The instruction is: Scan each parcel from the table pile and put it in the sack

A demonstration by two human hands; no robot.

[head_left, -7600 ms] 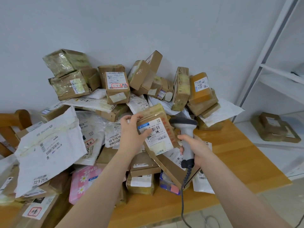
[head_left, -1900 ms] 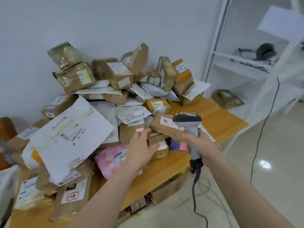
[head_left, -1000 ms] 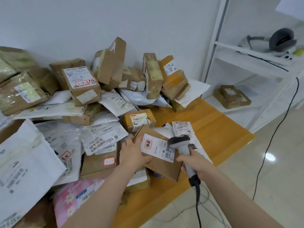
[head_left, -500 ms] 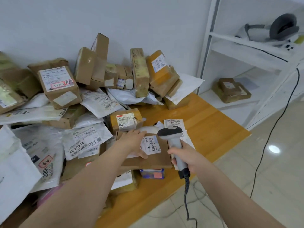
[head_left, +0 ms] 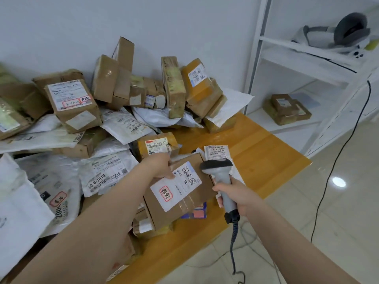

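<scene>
Left hand [head_left: 159,166] grips the far upper edge of 1 brown cardboard parcel [head_left: 180,193], fingers closed over the rim. The parcel is tipped so its white shipping label [head_left: 176,186] faces up and toward the head, which looks meant to present the barcode squarely. Its lower end seems to rest on the pile near the front edge of the wooden table [head_left: 256,148] (cannot tell whether it is fully lifted).

Right hand [head_left: 233,194] is wrapped tight round the grey handle of the scanner [head_left: 220,175]. The scanner's head sits just beside the label's barcode end, nose angled down at it; the cable hangs off the handle toward the floor.

Likely step: reading this parcel's code. The label's skew may call for a small turn of the wrist.

The pile [head_left: 114,111] of boxes and white mailer bags leans against the wall behind. No sack in view, so the drop-off spot cannot be judged.
</scene>
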